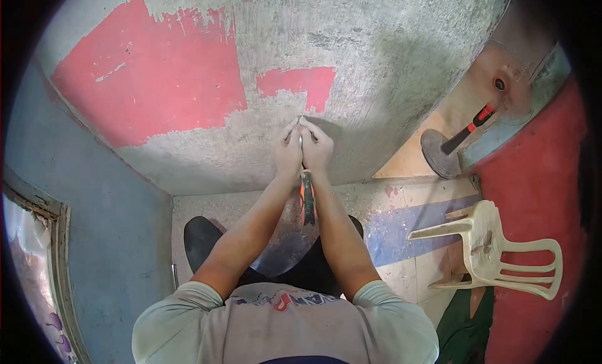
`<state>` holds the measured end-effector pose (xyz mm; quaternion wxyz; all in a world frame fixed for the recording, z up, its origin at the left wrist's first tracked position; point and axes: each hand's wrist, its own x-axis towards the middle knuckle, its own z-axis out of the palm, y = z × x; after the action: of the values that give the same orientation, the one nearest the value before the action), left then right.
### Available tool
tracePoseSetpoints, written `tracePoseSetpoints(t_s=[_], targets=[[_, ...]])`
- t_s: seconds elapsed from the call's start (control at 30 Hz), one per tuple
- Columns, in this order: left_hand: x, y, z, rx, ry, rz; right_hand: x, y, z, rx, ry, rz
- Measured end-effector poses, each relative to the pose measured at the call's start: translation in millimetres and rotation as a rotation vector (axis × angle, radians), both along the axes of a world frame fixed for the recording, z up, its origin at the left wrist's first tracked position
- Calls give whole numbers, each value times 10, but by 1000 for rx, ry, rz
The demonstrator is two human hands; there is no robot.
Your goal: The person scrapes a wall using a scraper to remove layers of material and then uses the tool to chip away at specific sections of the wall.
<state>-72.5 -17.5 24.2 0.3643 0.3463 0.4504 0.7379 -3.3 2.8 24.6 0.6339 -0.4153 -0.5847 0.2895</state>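
My left hand (pixel 288 150) and my right hand (pixel 316 147) are side by side at the wall (pixel 364 100), fingers bent and pressed together at the tips. Both are closed round a slim tool whose blade shows as a thin light strip between them. Its black and orange handle (pixel 307 201) hangs below my wrists, between the forearms. My fingertips are just below a small red paint patch (pixel 304 81). A larger red patch (pixel 157 75) lies to the upper left, with ragged edges against the grey, scratched surface. The tool's tip is hidden by my fingers.
A cream plastic chair (pixel 486 245) is on the right by a red wall (pixel 533 194). Behind it a round grey base (pixel 439 154) carries a black and red handle. A blue wall (pixel 119 226) and a window frame (pixel 59 238) are on the left.
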Motion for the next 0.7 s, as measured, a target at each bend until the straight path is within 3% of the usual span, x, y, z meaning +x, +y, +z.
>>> tracePoseSetpoints(t_s=[0.1, 0.2, 0.23, 0.37, 0.47, 0.57, 0.7], targets=[[-39, 77, 101, 35, 135, 28, -25, 61, 85, 41, 34, 3], [-11, 66, 648, 103, 51, -3, -26, 99, 550, 39, 104, 30], [10, 121, 614, 89, -91, -55, -47, 127, 531, 14, 202, 63], [-9, 52, 277, 66, 156, 27, 24, 50, 206, 58, 8, -27], [45, -17, 31, 16, -16, -29, -2, 25, -102, -24, 111, 6], [4, 61, 171, 100, 153, 21, 19, 61, 157, 35, 93, 3], [48, 82, 429, 106, 1, -32, 15, 78, 358, 40, 121, 30]])
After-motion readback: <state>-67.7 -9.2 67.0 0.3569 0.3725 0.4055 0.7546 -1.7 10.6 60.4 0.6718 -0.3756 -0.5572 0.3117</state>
